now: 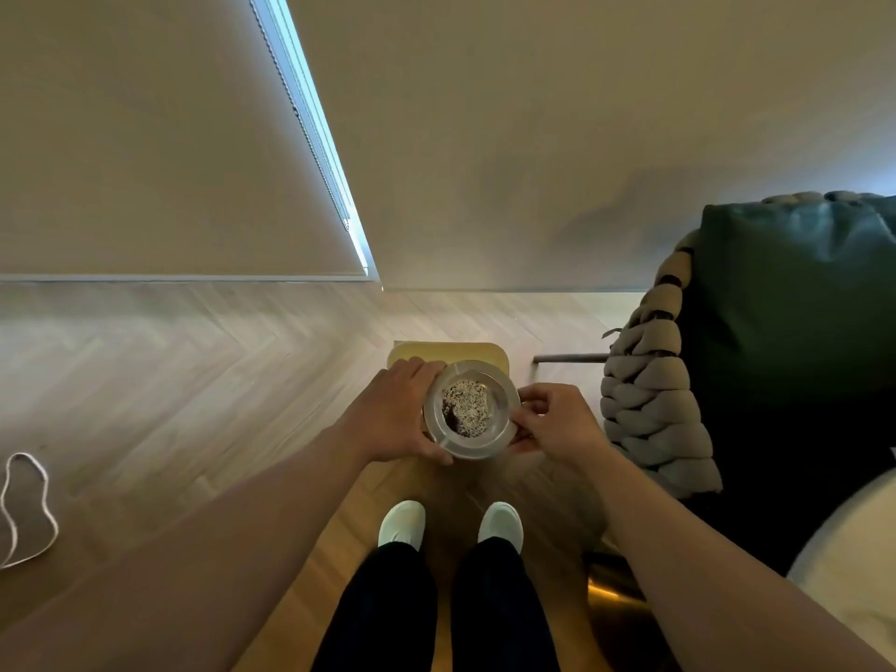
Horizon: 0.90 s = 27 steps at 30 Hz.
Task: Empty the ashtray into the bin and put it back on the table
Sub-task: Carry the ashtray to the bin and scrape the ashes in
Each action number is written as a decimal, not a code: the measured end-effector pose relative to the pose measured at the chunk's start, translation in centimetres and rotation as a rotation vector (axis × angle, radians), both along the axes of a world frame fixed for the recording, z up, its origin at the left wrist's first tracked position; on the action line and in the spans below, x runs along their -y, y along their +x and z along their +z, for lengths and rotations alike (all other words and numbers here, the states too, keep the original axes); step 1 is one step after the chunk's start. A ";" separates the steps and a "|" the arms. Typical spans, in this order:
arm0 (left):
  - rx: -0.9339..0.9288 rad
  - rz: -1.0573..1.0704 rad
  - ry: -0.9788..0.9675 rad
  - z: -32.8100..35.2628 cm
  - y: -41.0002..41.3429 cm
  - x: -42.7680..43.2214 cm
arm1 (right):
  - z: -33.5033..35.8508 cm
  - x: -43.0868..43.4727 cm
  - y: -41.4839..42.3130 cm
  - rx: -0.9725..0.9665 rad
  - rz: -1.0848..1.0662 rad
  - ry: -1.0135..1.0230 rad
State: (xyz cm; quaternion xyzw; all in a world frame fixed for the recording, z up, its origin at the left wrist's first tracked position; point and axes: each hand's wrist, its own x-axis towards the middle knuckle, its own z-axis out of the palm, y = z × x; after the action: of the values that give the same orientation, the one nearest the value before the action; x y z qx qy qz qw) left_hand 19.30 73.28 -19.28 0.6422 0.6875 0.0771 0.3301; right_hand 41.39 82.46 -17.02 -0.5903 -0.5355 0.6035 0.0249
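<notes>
A round clear glass ashtray (504, 405) with grey ash and dark bits in its middle is held level in front of me, above the floor. My left hand (395, 412) wraps its left side, thumb on the near rim. My right hand (552, 419) pinches its right edge with the fingertips. Right behind and below the ashtray stands a yellowish bin (439, 354) with rounded corners, mostly hidden by the ashtray and my left hand. No table shows in the view.
A chair with a dark green cushion (795, 303) and a thick grey braided frame (645, 400) stands close on the right. A white cord (29, 511) lies on the wooden floor at left. My two white shoes (451, 523) stand below the ashtray. A wall and window blind lie ahead.
</notes>
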 end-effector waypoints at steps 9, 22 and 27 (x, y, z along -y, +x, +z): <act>-0.039 0.064 -0.019 -10.2 -2.7 -2.3 | -8.6 -3.9 -0.2 -0.059 -0.127 -0.077; -0.375 -0.069 0.148 -26.3 -3.8 -5.7 | -21.6 -7.9 -0.3 -0.111 -0.263 0.020; -0.425 -0.071 0.134 -28.9 -4.0 -6.1 | -24.5 -8.0 -1.0 -0.110 -0.263 0.047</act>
State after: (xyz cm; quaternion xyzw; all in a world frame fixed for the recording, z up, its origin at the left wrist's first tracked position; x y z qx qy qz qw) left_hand 15.29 79.41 -48.20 0.6881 0.7120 -0.0261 0.1372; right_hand 40.40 90.47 -41.52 -0.6207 -0.4652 0.6138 0.1468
